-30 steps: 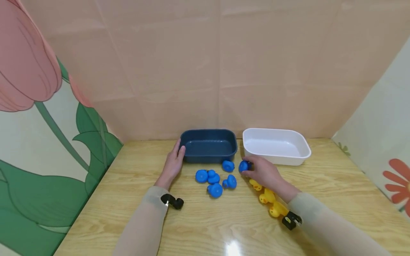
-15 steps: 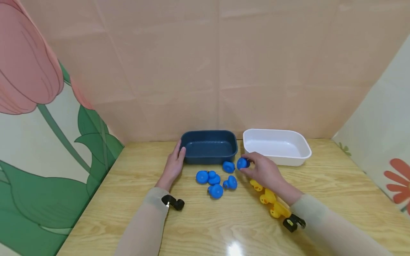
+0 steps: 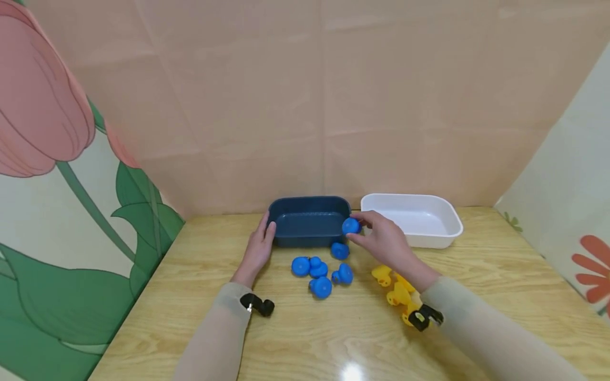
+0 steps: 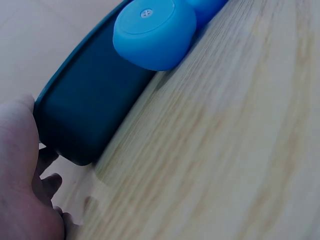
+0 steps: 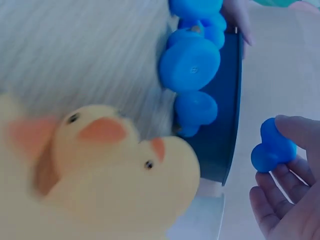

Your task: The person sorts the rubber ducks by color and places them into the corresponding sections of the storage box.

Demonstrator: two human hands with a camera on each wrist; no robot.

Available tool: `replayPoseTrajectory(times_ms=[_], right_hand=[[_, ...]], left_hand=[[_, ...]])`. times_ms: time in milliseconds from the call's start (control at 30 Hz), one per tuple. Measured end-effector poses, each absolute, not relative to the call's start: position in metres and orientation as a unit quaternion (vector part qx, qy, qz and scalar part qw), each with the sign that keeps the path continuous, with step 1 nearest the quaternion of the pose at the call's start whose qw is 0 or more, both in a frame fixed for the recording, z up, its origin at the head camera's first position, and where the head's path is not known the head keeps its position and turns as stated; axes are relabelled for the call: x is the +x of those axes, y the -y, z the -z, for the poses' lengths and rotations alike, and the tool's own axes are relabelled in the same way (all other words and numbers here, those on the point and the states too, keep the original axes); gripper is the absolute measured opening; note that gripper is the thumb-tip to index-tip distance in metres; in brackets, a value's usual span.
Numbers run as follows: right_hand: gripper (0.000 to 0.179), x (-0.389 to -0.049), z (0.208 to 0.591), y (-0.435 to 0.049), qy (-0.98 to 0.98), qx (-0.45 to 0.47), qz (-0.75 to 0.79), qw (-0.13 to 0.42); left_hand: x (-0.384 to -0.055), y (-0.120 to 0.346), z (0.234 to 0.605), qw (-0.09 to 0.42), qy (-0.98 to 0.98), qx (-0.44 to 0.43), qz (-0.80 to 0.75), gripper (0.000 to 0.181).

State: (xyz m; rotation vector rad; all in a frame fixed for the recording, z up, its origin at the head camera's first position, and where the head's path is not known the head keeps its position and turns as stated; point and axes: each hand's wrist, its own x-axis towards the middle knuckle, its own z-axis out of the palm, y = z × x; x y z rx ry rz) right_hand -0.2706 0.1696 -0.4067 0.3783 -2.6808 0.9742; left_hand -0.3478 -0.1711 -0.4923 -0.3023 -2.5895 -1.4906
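My right hand (image 3: 387, 241) pinches a blue rubber duck (image 3: 350, 226) between thumb and fingertips. It is held off the table at the right end of the dark blue tub (image 3: 305, 242); the right wrist view shows the duck's head and body (image 5: 275, 145) clearly. My left hand (image 3: 259, 246) rests against the tub's left end, its fingers extended along the wall. Several more blue ducks lie tipped over in front of the tub, one duck (image 3: 340, 251) close to its front right corner and another duck (image 3: 321, 287) nearest me. No duck shows inside the tub.
A white tub (image 3: 429, 241) stands to the right of the dark blue one. Several yellow rubber ducks (image 3: 398, 294) lie in a group under my right forearm, partly hidden by it. A papered wall (image 3: 238, 132) rises behind the wooden table (image 3: 305, 338).
My right hand has lifted the blue duck and carried it left and away from me, from the table to the dark blue tub's right end. The left hand has stayed at the tub.
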Motion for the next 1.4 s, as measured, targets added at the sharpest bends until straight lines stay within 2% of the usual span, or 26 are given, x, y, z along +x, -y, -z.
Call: replayPoseTrajectory(times_ms=[167, 400, 867, 1067, 1400], right_hand=[[0.056, -0.281, 0.402, -0.156, 0.916, 0.116, -0.368, 0.109], [0.058, -0.297, 0.401, -0.143, 0.914, 0.094, -0.384, 0.094], [0.064, -0.322, 0.404, -0.132, 0.918, 0.072, -0.386, 0.059], [0.071, -0.322, 0.405, -0.135, 0.922, 0.069, -0.378, 0.058], [0.073, -0.310, 0.406, -0.145, 0.925, 0.078, -0.366, 0.067]], left_hand=[[-0.347, 0.173, 0.497, 0.068, 0.858, -0.099, 0.499, 0.065], [-0.346, 0.173, 0.502, 0.066, 0.856, -0.105, 0.502, 0.070], [-0.344, 0.169, 0.503, 0.065, 0.857, -0.099, 0.501, 0.066], [-0.345, 0.170, 0.500, 0.065, 0.857, -0.098, 0.502, 0.066], [-0.349, 0.172, 0.495, 0.068, 0.860, -0.103, 0.496, 0.072]])
